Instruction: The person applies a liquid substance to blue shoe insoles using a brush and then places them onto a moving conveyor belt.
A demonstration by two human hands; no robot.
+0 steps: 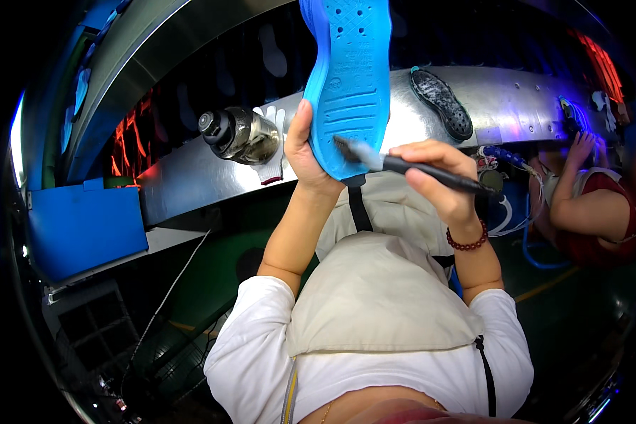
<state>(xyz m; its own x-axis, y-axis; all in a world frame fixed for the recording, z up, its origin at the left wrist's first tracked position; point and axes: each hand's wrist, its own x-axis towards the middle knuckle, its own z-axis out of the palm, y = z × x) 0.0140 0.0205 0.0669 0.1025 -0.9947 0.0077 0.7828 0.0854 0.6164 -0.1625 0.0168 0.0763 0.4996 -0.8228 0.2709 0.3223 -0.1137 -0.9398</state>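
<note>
A bright blue shoe sole (353,78) is held up in front of me, with holes and raised ridges facing me. My left hand (309,159) grips it by the heel end, thumb along its left edge. In my right hand (442,177) is a brush (366,154) with a long dark handle, pinched between thumb and fingers. Its dark bristles lie at the heel part of the sole, apparently touching it. Beyond my right hand, a black sole (442,102) with a pale patterned surface rests on the metal bench (502,106).
Left of my left hand, a clear bottle with a black cap (226,131) stands by a white knit glove (267,166). Soles lie on the dark surface beyond the bench. A blue panel (85,230) is at left. A co-worker (590,205) works at the right.
</note>
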